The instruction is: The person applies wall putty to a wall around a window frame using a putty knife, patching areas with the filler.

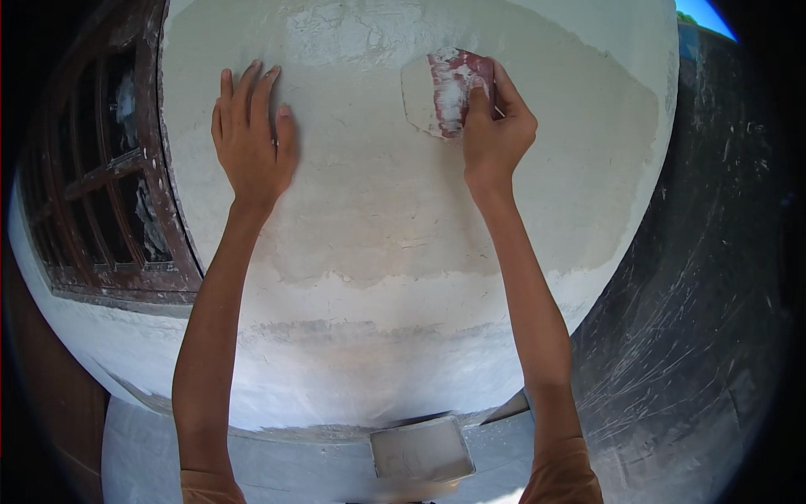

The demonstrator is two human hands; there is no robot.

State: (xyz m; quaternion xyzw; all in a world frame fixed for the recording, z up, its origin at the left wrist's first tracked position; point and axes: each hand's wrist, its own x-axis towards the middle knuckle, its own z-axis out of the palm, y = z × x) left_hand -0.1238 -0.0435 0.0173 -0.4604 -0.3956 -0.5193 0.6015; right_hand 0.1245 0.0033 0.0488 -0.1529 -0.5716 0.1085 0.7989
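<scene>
My left hand [254, 139] lies against the plastered wall [361, 168] at the upper left, its fingers stretched upward and holding nothing. At the upper right, my right hand [499, 126] grips a flat dark-red putty scraper [453, 91], thumb pressed on its near face. White paste is smeared over the scraper's face, and its pale left part is close in colour to the wall behind. The scraper is at the wall surface. A patch of thicker white filler [357, 34] shows on the wall above and between my hands.
A brown wooden window frame [180, 227] with dark panes borders the wall on the left. Below, a rectangular tray [422, 451] holding pale material stands on a light surface. A dark wall [672, 336] streaked with white splashes runs down the right side.
</scene>
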